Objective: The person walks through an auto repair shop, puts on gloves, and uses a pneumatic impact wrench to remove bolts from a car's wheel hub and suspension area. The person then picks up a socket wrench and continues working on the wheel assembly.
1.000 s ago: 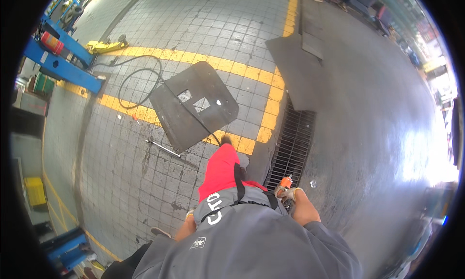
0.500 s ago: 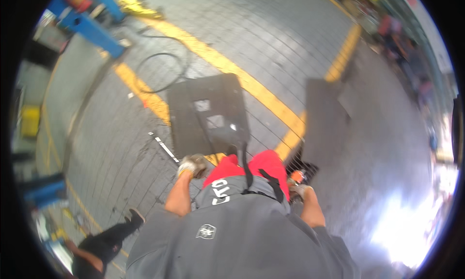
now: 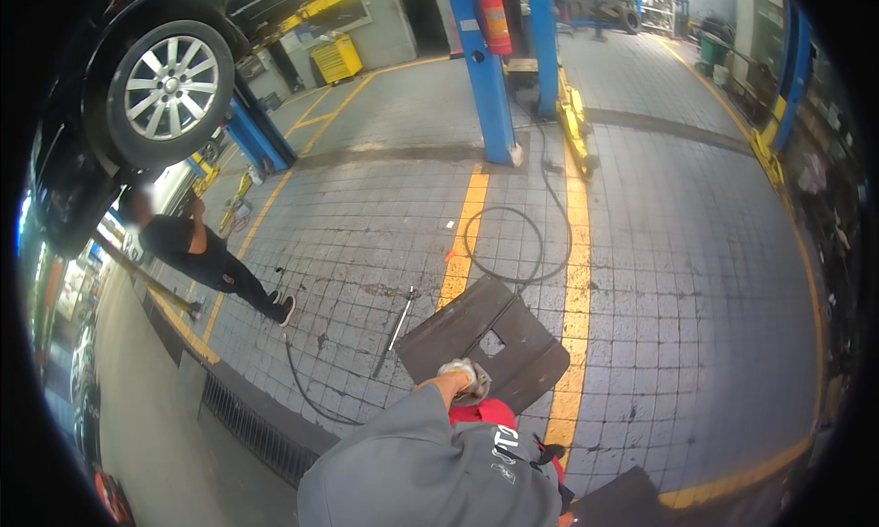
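Observation:
My left hand (image 3: 462,374), in a pale work glove, is out in front of my grey-sleeved body with its fingers curled round something greyish that I cannot make out. Behind it lies a dark flat panel (image 3: 529,344) with a square cutout, crossed by a black hose (image 3: 540,252) that loops over the tiles. Left of the panel lies a long silver bar (image 3: 399,321). Only a sliver of my right hand (image 3: 565,518) shows at the lower edge, its fingers hidden.
At the left a co-worker (image 3: 179,239) stands beneath a raised dark car with a wheel (image 3: 169,83). Blue lift posts (image 3: 499,129), yellow lift arms (image 3: 572,124) and a red extinguisher (image 3: 496,28) stand ahead. A drain grate (image 3: 247,417) runs along the lower left.
My view has swung left and up, bringing the raised car and the co-worker into fuller view. My left hand has moved forward, and my right hand has dropped mostly out of sight.

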Action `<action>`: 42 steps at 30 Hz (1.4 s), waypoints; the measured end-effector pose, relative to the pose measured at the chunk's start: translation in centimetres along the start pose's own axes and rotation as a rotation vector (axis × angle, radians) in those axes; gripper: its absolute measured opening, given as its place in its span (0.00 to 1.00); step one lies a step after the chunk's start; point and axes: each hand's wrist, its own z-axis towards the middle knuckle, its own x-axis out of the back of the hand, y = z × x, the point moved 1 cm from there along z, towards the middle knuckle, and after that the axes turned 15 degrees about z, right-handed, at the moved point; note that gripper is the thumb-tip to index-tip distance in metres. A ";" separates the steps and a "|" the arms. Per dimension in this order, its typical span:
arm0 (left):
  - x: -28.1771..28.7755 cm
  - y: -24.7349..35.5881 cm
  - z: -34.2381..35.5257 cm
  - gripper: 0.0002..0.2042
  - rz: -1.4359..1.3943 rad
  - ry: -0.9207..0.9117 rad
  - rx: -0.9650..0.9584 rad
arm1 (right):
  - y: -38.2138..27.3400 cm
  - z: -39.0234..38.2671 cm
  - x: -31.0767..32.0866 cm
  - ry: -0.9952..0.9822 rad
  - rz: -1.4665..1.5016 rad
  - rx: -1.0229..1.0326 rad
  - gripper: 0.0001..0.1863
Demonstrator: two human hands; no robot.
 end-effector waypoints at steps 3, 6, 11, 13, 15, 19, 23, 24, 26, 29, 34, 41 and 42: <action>-1.2 4.6 -2.8 0.37 0.007 -0.109 0.066 | -4.0 0.7 7.4 0.017 -0.002 0.003 0.24; -4.9 8.8 -1.3 0.37 0.058 -0.181 0.012 | -6.3 2.1 14.1 0.021 0.069 0.011 0.25; -11.3 15.3 5.6 0.36 0.197 -0.383 -0.087 | -7.5 4.4 26.1 0.060 0.270 -0.070 0.26; -10.8 20.6 8.4 0.36 0.214 -0.424 -0.066 | -11.3 5.5 31.3 0.040 0.175 -0.114 0.24; -8.3 27.4 11.3 0.36 0.223 -0.457 -0.038 | -15.2 5.7 35.2 0.038 0.144 -0.146 0.22; 0.2 44.9 18.2 0.35 0.254 -0.396 -0.080 | -22.0 5.5 42.8 0.075 0.284 -0.236 0.18; 13.6 65.7 23.1 0.41 0.282 -0.230 -0.228 | -25.6 7.3 50.1 0.115 0.322 -0.295 0.23; 17.7 70.7 23.9 0.44 0.288 -0.200 -0.267 | -26.6 8.2 51.8 0.053 0.356 -0.272 0.22; 25.3 80.0 25.9 0.50 0.255 -0.126 -0.317 | -28.7 10.0 55.0 0.053 0.404 -0.262 0.20; 33.7 92.0 29.6 0.47 -0.016 0.121 -0.353 | -33.1 13.3 60.5 0.041 0.401 -0.228 0.18; 42.3 109.4 30.8 0.22 -0.036 0.192 -0.602 | -42.5 17.6 70.3 -0.007 0.481 -0.154 0.20; 41.8 124.7 35.9 0.33 1.019 -0.080 -0.762 | -58.8 16.4 88.7 0.090 0.439 0.064 0.23; 41.0 125.7 35.7 0.32 1.117 -0.126 -0.820 | -61.3 15.8 91.5 0.061 0.364 0.044 0.23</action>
